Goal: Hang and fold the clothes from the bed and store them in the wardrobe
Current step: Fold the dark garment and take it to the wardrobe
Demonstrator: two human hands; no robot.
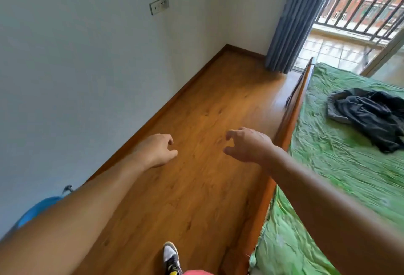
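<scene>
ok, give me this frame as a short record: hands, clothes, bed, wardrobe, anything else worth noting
left hand: holds nothing, fingers loosely curled, out over the floor
right hand: holds nothing, fingers loosely curled, above the floor close to the bed's side
dark clothes: one crumpled heap on the bed, neither hand touching it
bed: green sheet, wooden frame, on the person's right
wardrobe: not in view
other: grey curtain in the far corner; one shoe at the bottom edge
</scene>
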